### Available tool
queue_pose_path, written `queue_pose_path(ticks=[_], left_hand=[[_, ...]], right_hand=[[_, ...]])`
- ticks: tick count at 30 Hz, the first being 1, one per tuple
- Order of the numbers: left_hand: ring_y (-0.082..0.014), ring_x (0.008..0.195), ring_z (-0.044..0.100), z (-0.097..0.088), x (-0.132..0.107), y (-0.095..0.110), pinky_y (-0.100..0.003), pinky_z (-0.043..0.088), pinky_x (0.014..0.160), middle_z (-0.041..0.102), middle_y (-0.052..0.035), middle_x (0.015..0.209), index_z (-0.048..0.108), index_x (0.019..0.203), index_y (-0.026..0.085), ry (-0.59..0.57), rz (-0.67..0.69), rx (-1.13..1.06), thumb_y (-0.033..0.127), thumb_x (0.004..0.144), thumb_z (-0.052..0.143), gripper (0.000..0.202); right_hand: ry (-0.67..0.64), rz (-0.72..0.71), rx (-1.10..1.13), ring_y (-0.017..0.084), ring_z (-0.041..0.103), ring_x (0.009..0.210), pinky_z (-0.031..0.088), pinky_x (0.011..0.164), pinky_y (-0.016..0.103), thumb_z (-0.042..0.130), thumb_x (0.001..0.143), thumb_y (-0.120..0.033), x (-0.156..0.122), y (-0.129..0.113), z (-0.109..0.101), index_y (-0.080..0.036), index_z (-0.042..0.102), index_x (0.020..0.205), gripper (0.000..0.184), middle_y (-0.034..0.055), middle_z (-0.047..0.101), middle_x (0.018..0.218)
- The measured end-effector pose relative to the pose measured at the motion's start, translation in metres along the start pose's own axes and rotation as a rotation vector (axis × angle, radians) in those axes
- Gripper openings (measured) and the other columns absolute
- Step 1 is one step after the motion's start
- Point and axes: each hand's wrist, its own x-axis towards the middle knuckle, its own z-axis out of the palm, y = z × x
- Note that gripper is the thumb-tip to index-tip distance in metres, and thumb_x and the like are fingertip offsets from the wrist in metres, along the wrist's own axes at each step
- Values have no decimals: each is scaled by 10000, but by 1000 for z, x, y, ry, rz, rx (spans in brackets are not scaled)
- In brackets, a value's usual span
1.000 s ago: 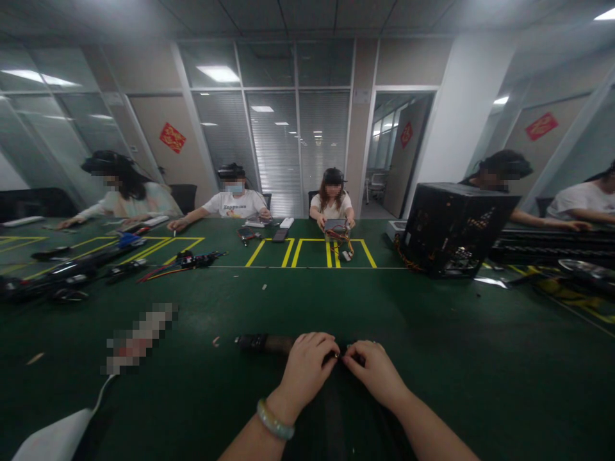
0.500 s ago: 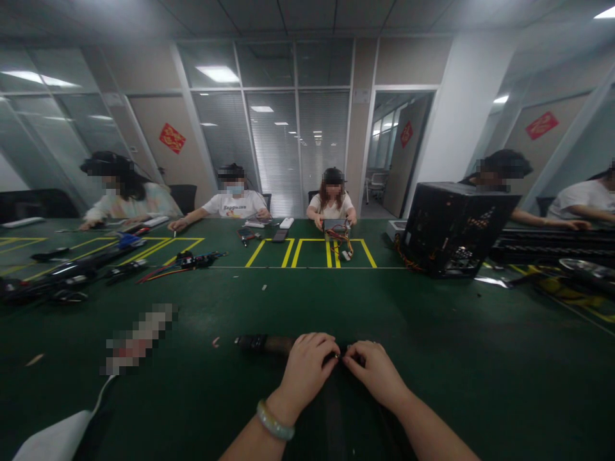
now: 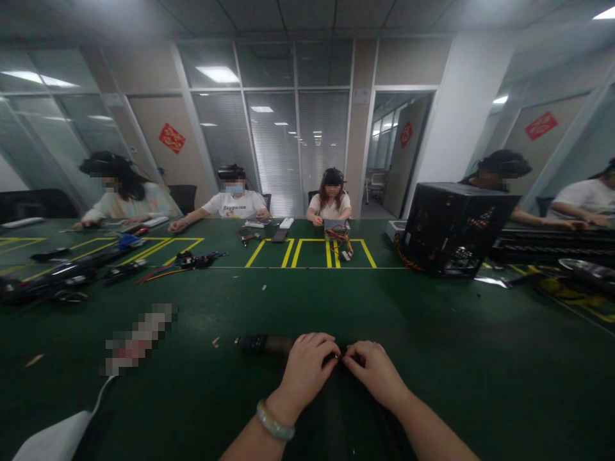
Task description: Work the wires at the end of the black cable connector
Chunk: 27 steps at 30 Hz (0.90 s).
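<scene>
My left hand (image 3: 307, 366), with a green bracelet on its wrist, is closed around the right end of a dark rod-like object (image 3: 263, 344) that lies across the green table (image 3: 432, 358). My right hand (image 3: 373, 370) is pinched against the left hand's fingertips, on a small dark part I cannot make out. A dark strip (image 3: 334, 416) runs from under the hands toward me. The middle of the object is hidden by my fingers.
A black computer case (image 3: 456, 227) stands at the right. Cables and dark parts (image 3: 72, 275) lie at the left, yellow marked boxes (image 3: 307, 253) at the far middle. Several people sit round the table's far and side edges. A white item (image 3: 52, 438) lies at bottom left.
My hands have stayed where they were. The person opposite has lowered the small box onto the table.
</scene>
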Motion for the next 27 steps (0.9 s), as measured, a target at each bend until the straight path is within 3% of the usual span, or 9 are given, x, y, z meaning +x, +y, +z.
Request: queue_pose_path(ticks=[6, 12, 27], left_hand=[[-214, 1040, 565, -2, 0, 3, -391, 393, 940, 641, -4, 1091, 619, 1027, 273, 17, -30, -9, 203, 848, 616, 193], [-214, 1055, 553, -4, 0, 4, -397, 383, 941, 637, 4, 1094, 619, 936, 260, 8, -23, -6, 213, 855, 619, 94], [-202, 1030, 561, -2, 0, 3, -376, 384, 937, 637, 15, 1078, 613, 972, 266, 31, -27, -22, 196, 813, 666, 181]], right_hand=[[-13, 6, 12, 195, 597, 827, 374, 820, 311, 570, 888, -325, -1, -1, -2, -243, 669, 795, 159, -14, 673, 836], [-33, 9, 22, 199, 593, 853, 374, 838, 326, 549, 902, -352, -2, -1, -3, -244, 674, 829, 180, -9, 674, 864], [1, -8, 12, 189, 597, 814, 371, 781, 294, 573, 878, -299, -1, -2, -1, -224, 667, 775, 158, -10, 677, 813]])
